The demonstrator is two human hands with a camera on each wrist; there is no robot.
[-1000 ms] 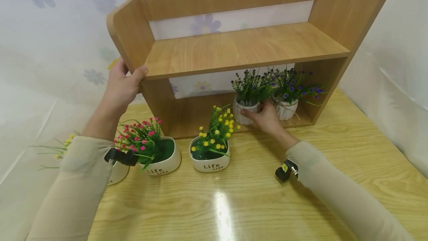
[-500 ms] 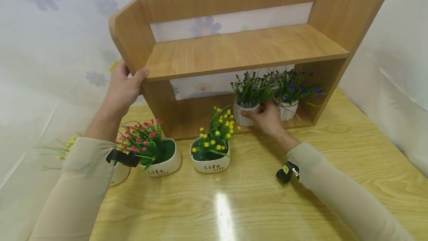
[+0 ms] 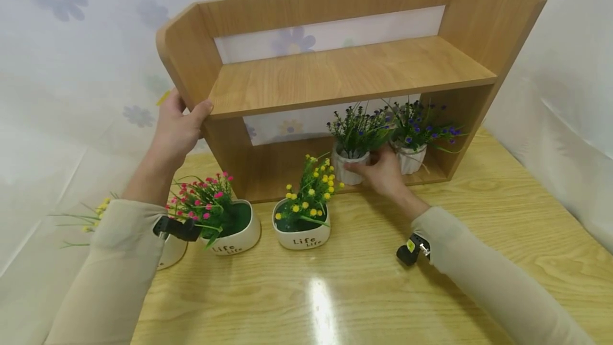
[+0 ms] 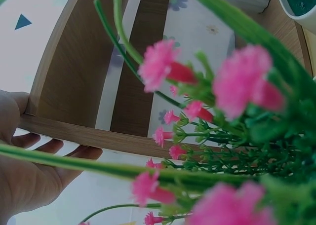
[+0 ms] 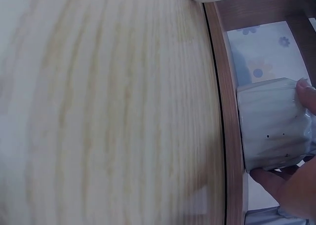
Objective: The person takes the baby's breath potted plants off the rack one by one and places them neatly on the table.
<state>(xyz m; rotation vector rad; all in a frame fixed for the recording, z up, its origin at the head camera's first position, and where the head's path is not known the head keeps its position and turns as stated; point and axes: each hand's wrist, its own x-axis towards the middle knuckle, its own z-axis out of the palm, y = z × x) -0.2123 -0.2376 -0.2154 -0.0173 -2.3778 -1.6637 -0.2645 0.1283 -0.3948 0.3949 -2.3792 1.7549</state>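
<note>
In the head view my left hand (image 3: 177, 129) grips the left side panel of a two-tier wooden shelf (image 3: 354, 79), thumb in front and fingers behind. The left wrist view shows the same fingers (image 4: 49, 148) wrapped about the panel's edge. My right hand (image 3: 385, 174) holds a white ribbed pot (image 3: 346, 171) of small dark purple flowers by its right side. That pot (image 5: 274, 124) stands on the bottom board, near its front edge. Right of it is a second white pot (image 3: 410, 159) with blue-purple flowers, close to my knuckles.
On the table (image 3: 268, 292), in front of the shelf, stand a white "Life" pot (image 3: 303, 239) of yellow flowers and another (image 3: 234, 241) of pink flowers. A further pot (image 3: 172, 253) is partly hidden behind my left sleeve. A patterned cloth (image 3: 96, 57) hangs behind.
The held pot has shifted very slightly forward and left, its flowers along with it. My left hand stays on the shelf panel; the whole view has drifted a little.
</note>
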